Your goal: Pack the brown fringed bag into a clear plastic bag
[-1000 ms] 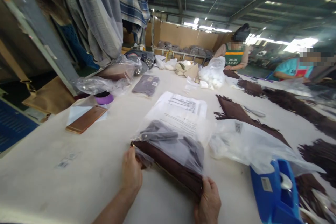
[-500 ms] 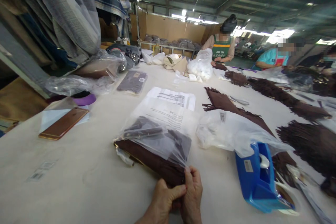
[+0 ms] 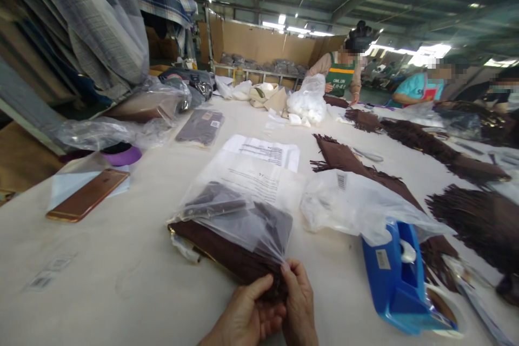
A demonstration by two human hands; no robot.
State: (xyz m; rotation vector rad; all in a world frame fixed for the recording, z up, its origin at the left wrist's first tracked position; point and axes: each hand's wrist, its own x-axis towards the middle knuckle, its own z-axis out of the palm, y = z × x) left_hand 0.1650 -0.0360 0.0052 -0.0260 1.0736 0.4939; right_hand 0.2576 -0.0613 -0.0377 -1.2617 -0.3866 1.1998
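Both my hands are together now at the near corner of the folded dark-brown fringed fabric (image 3: 231,251) that sits half inside a clear plastic bag (image 3: 239,211). A second ago they were apart, my left hand (image 3: 243,316) pressing the far-left end of the bundle and my right hand (image 3: 299,308) gripping the right corner; since then the left has come across to meet the right, and that left end now lies free on the bench (image 3: 121,281). My left thumb and fingers pinch the brown fabric's edge, and my right fingers close on the bag's mouth just above it, so both are clamped on the same corner of bag and cloth. I read this as work on the open edge of the bag, drawing film over the last exposed strip of fabric, which shows bare along the near side.

The bundle lies in the middle of the bench, straight ahead of me, on top of a white printed sheet (image 3: 263,154). Just to its right is a crumpled clear bag with a barcode label (image 3: 348,205), and beside that a blue plastic tape dispenser (image 3: 395,286). A rose-gold phone (image 3: 87,201) lies well to the left. Further brown fringed pieces (image 3: 425,146) stretch along the right side, where other people (image 3: 343,75) are at work at the far end.
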